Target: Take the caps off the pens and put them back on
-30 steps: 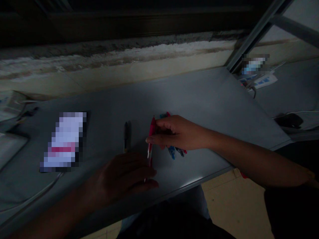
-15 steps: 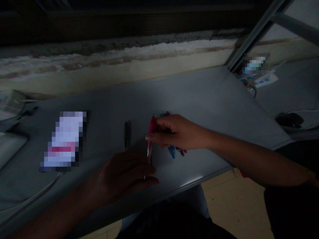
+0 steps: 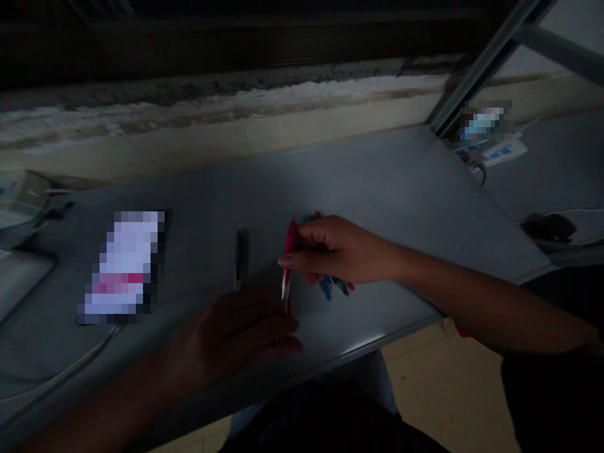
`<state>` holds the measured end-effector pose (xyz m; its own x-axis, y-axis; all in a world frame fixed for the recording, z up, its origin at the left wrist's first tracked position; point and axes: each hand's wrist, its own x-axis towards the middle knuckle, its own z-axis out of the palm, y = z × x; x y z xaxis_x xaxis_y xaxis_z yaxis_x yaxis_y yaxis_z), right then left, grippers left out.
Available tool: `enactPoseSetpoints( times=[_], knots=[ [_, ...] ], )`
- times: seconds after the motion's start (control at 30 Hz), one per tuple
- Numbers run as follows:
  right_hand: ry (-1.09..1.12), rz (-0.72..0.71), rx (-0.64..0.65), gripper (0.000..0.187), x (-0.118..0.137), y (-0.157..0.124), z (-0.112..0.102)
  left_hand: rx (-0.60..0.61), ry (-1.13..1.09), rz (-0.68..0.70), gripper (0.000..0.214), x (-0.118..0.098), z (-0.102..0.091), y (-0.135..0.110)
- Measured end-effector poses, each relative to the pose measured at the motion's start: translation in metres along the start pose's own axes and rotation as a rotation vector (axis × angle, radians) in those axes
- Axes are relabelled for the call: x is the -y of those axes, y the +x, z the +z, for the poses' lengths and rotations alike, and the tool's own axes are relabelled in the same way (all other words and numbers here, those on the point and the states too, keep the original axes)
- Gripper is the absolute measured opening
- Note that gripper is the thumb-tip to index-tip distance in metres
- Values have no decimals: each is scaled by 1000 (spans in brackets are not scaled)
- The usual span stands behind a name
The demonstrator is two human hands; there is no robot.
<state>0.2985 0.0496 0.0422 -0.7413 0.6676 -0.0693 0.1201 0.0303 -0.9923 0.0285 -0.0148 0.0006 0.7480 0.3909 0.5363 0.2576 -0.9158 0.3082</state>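
Note:
A red pen [image 3: 289, 242] with a clear lower barrel stands tilted above the table. My right hand [image 3: 337, 250] pinches its upper part between thumb and fingers. My left hand [image 3: 252, 327] is closed around the pen's lower end, which its fingers partly hide. Under and beside my right hand lie several pens, among them a blue pen [image 3: 325, 288] and a dark pen [image 3: 340, 287], partly covered. Left of the red pen, a pen with a dark cap [image 3: 241, 251] lies on the table, its near end by my left hand.
The grey table [image 3: 377, 170] runs along a wall with flaking paint. A phone [image 3: 125, 258], its screen blurred, lies at the left with a cable. At the right, beyond a metal post [image 3: 481, 69], are papers [image 3: 504, 152], cables and a black mouse [image 3: 550, 226].
Both hands keep their hold on the red pen. The pen and the fingers have shifted very slightly to the right.

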Motion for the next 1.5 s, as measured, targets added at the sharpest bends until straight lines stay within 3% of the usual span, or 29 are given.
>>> enactPoseSetpoints(
  times=[0.2,0.3,0.4,0.47,0.53,0.63,0.77,0.9,1.0,1.13,1.23,1.37,1.5],
  knots=[
    [-37,-8,-16,48,-3,0,0,16,-23,22,18,2,-4,4],
    [-211,-12,-133,48,-4,-1,-2,8,40,-24,33,4,-7,4],
    [-485,30,-220,43,-5,0,-5,-64,210,-243,22,8,-9,4],
    [-667,48,-228,38,-8,2,-6,-70,334,-424,34,12,-11,3],
    [-844,41,-246,32,-11,4,-6,20,442,-590,48,15,-14,3],
    [-1022,19,-264,23,-16,5,-5,198,508,-790,44,17,-18,1],
    [-1081,-84,-250,16,-21,3,-4,254,353,-847,29,20,-20,0],
    [-1015,-246,-216,19,-21,3,-5,100,141,-744,21,17,-18,3],
    [-841,-254,-148,44,-13,4,-3,-50,-5,-604,22,8,-16,7],
    [-528,-99,125,68,-1,1,4,-67,-223,-478,23,-5,-15,7],
    [-348,-141,235,69,2,-1,12,-44,-341,-425,22,-9,-10,1],
    [-230,-201,192,60,0,-2,18,-29,-247,-469,12,-5,-7,-6],
    [-162,-215,19,60,-2,-1,18,48,-234,-517,16,1,-9,-4]
  ],
)
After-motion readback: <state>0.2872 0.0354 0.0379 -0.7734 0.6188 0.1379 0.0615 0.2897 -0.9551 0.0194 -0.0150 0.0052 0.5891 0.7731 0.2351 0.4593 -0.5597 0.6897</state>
